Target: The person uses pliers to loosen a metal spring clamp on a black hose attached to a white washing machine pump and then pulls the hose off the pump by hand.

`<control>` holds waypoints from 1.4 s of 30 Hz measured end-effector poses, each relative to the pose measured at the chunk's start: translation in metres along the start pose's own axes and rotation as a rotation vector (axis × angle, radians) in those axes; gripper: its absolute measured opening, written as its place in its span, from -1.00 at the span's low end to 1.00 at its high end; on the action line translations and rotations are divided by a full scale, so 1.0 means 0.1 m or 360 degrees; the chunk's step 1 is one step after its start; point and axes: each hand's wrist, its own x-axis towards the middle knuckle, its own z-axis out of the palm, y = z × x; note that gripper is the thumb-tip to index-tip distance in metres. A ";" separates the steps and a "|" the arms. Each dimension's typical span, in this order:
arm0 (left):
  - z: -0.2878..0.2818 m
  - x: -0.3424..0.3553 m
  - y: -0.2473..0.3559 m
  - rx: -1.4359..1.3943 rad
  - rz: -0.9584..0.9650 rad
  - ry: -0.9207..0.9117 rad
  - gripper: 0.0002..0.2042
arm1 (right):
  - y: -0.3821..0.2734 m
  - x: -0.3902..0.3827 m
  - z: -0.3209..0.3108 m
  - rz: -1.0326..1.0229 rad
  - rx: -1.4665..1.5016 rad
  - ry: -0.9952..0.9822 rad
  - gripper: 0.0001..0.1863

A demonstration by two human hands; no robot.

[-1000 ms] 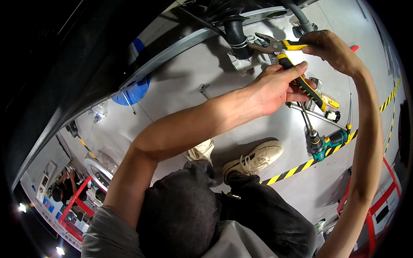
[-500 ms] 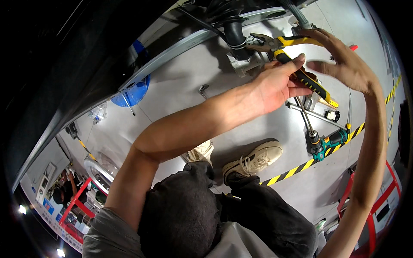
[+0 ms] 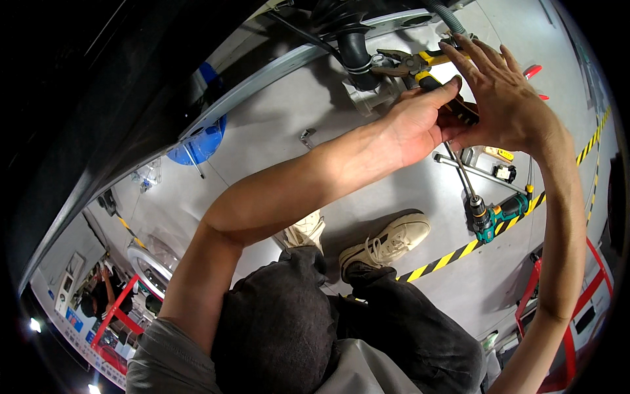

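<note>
My left hand [image 3: 420, 125] is closed round the lower handle of a pair of pliers [image 3: 412, 64] with yellow-and-black grips, its thumb lying along the handle. The jaws point left, at the metal clamp ring [image 3: 359, 69] round a black rubber hose [image 3: 353, 47]. Whether they bite on the ring cannot be made out. My right hand [image 3: 508, 98] reaches across the handles with fingers stretched and spread over the upper one, its thumb near my left fingers. Below the hose hangs a silver metal housing [image 3: 367, 98]. My right palm hides the handle ends.
A teal drill [image 3: 489, 223] lies on the floor beside metal rods and a yellow-handled tool [image 3: 499, 153]. Dark bodywork [image 3: 131, 98] overhangs the left. A blue round thing [image 3: 200, 146] and a small metal socket tool [image 3: 306, 136] lie below. Black-and-yellow tape [image 3: 453, 259] marks the floor.
My right hand has come in leftward and now lies over the handles, covering the lower handle's end. My left hand keeps its hold, and the pliers have shifted slightly left.
</note>
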 end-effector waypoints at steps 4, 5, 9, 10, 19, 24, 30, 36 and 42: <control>0.00 0.01 0.01 -0.0003 -0.0008 -0.0017 -0.75 | 0.00 0.00 0.01 -0.0015 -0.0032 0.0019 0.41; 0.01 0.01 0.01 0.0004 -0.0006 -0.0010 -0.75 | 0.01 0.00 0.02 -0.0024 -0.0030 0.0028 0.40; 0.02 0.03 0.02 0.0018 -0.0022 -0.0056 -0.75 | 0.04 0.00 0.07 -0.0073 -0.0022 0.0115 0.29; 0.03 0.03 0.02 0.0014 -0.0021 -0.0038 -0.75 | 0.06 0.01 0.08 -0.0095 0.0005 0.0134 0.23; 0.04 0.06 0.00 -0.0085 -0.0017 0.0035 -0.79 | 0.05 0.00 0.18 -0.0098 0.0017 0.0223 -0.04; -0.01 0.08 -0.01 -0.0028 0.0003 0.0020 -0.81 | 0.05 0.01 0.20 -0.0086 -0.0027 0.0280 -0.06; 0.01 0.05 0.00 -0.0083 0.0026 0.0044 -0.77 | -0.02 0.00 0.22 0.0040 -0.0059 0.0225 -0.01; -0.01 0.08 0.09 -0.0112 0.0053 -0.0090 -0.67 | 0.01 0.03 0.18 0.0118 0.0207 0.0130 0.08; 0.01 -0.02 0.06 -0.0103 0.0002 -0.0095 -0.69 | -0.13 -0.07 0.17 0.0152 -0.0009 0.0114 0.17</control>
